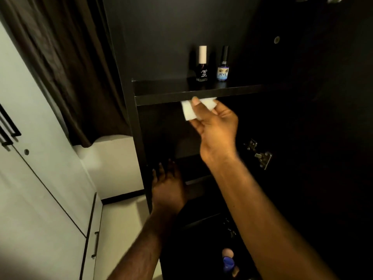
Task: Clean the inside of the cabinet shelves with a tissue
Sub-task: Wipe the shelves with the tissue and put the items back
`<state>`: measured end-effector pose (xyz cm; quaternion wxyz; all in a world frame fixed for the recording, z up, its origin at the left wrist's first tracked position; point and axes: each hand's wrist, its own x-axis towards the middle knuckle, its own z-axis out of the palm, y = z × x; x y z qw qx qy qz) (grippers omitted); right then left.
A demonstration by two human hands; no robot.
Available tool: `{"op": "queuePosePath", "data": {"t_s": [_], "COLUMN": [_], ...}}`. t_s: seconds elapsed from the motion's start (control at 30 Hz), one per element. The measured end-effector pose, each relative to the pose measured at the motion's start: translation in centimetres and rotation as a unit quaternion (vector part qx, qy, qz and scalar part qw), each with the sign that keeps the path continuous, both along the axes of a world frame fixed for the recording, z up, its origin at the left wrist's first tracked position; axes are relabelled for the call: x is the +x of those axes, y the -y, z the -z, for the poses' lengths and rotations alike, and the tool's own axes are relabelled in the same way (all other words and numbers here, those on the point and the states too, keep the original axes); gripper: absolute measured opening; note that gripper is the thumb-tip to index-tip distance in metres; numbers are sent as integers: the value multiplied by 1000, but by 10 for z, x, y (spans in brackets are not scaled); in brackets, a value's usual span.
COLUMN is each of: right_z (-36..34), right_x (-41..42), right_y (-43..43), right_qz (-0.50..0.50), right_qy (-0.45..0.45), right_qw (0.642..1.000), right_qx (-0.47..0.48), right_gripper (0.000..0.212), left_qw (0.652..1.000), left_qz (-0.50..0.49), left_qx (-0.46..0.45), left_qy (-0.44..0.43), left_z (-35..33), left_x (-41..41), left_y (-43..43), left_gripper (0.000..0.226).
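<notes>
The dark cabinet stands open in front of me. My right hand (216, 126) holds a folded white tissue (189, 111) between thumb and fingers, just below the front edge of the upper shelf (161, 93). Two small bottles stand on that shelf: a black one with a white cap (202, 64) and a blue one with a black cap (223, 65). My left hand (168, 184) reaches, fingers straight, toward the lower shelf (198, 179) by the cabinet's left side panel; it holds nothing.
Metal door hinges (260, 154) sit on the cabinet's right inner side. A few small items, one blue (228, 261), lie at the cabinet bottom. A brown curtain (66, 57) hangs at the left, beside a white wardrobe (40, 168) with black handles.
</notes>
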<state>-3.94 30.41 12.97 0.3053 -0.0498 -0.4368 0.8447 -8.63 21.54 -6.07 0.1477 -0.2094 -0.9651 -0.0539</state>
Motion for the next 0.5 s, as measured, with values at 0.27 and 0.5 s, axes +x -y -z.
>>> {"op": "queuePosePath", "data": {"t_s": [0.27, 0.5], "right_z": [5, 57], "right_x": [1, 4], "right_y": [-69, -148], "right_qz": [214, 500], "right_qy": [-23, 165], "right_qw": [976, 496], "right_qx": [32, 690], "right_gripper": [20, 42], "left_qw": [999, 1000], "left_qz": [2, 5], "left_qx": [-15, -5], "left_qy": [29, 18], "left_z": [-5, -1], "left_x": [3, 2], "left_y": [-1, -2], "left_gripper": [76, 76]}}
